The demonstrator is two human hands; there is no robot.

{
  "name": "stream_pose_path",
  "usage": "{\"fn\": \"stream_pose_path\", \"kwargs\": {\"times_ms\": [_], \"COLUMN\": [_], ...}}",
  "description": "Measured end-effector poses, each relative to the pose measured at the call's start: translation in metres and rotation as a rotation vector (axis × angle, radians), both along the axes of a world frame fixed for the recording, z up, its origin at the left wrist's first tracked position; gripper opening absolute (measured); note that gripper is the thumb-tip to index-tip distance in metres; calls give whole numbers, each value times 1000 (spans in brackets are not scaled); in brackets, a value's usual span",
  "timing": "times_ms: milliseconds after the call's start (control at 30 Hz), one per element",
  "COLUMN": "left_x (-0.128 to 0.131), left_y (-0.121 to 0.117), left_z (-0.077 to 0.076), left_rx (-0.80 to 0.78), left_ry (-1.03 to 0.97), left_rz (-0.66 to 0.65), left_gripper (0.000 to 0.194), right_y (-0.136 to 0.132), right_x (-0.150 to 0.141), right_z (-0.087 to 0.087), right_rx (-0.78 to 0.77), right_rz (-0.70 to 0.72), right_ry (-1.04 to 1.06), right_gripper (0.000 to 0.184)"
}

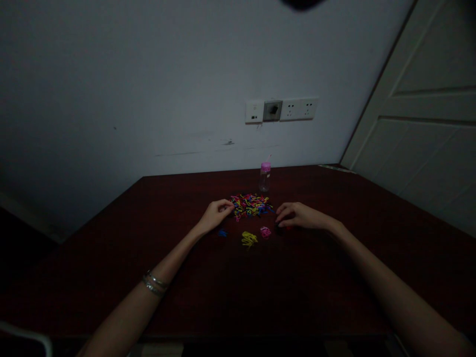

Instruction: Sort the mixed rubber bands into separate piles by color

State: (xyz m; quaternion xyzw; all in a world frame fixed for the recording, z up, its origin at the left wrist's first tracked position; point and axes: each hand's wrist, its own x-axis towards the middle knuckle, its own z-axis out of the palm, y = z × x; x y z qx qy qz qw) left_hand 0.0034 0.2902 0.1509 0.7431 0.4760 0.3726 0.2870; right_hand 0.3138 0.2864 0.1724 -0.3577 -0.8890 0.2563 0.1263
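Note:
A mixed pile of small, thin coloured loops (253, 204) lies on the dark red-brown table; their exact kind is too small to make out. At the pile's left edge is my left hand (216, 214), thumb and forefinger pinched together; what they hold, if anything, is hidden. My right hand (297, 215) rests just right of the pile, its fingers curved and thumb apart, over some small dark pieces (277, 224). Nearer to me lie a yellow group of loops (249, 239), a pink group (265, 232) and a small blue group (222, 233). A bit of red (288, 227) shows under my right hand.
Behind the pile stands a clear bottle with a pink lid (265, 177). The table (178, 198) meets a pale wall (167, 99) with sockets (297, 109). A panelled door (420, 129) is at the right. The light is dim.

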Motion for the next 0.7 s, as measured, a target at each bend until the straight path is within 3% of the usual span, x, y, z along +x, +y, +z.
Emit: {"fn": "stream_pose_path", "kwargs": {"times_ms": [300,700], "left_x": [2,-3], "left_y": [-2,4], "left_z": [4,-3], "left_rx": [6,8], "left_ry": [-45,-69], "left_rz": [-9,-18], "left_gripper": [23,26], "right_y": [-1,-1], "right_x": [-1,-2], "right_z": [3,1], "right_rx": [-7,-24], "right_rz": [31,8], "right_ry": [1,14], "right_gripper": [32,33]}}
